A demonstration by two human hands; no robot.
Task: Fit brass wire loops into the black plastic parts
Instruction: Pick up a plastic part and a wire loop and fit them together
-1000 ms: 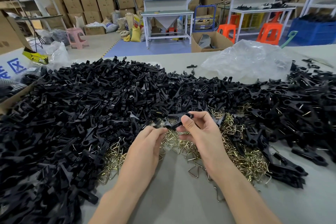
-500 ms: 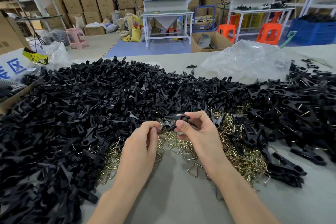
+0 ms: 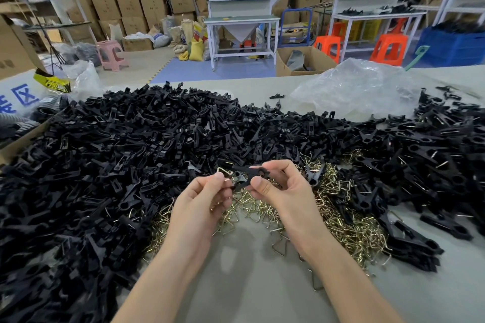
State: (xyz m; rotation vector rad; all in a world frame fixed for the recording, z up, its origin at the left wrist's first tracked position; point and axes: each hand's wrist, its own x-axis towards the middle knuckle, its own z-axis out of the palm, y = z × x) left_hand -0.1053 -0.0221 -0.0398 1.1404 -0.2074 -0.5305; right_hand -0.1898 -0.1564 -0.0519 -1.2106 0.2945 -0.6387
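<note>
Two hands are meeting over the middle of the grey table (image 3: pixel 249 291). The right hand (image 3: pixel 284 193) is pinching a black plastic clip part (image 3: pixel 252 176), with its thumb and fingers curled round it. The left hand (image 3: pixel 202 202) is sitting at 9 o'clock from that part and is pinching a brass wire loop (image 3: pixel 222 171) at the part's left end. The loop is touching the part, but I cannot tell if it is in all the way. A shiny heap of brass loops (image 3: pixel 349 223) is lying under the hands and spreading toward 4 o'clock. A very big heap of black plastic parts (image 3: pixel 105 165) is filling the table from 9 o'clock up to 12 o'clock. More black clips (image 3: pixel 433 155) are lying at 3 o'clock. A crumpled clear plastic bag (image 3: pixel 362 89) is sitting at 1 o'clock, behind the heaps.
</note>
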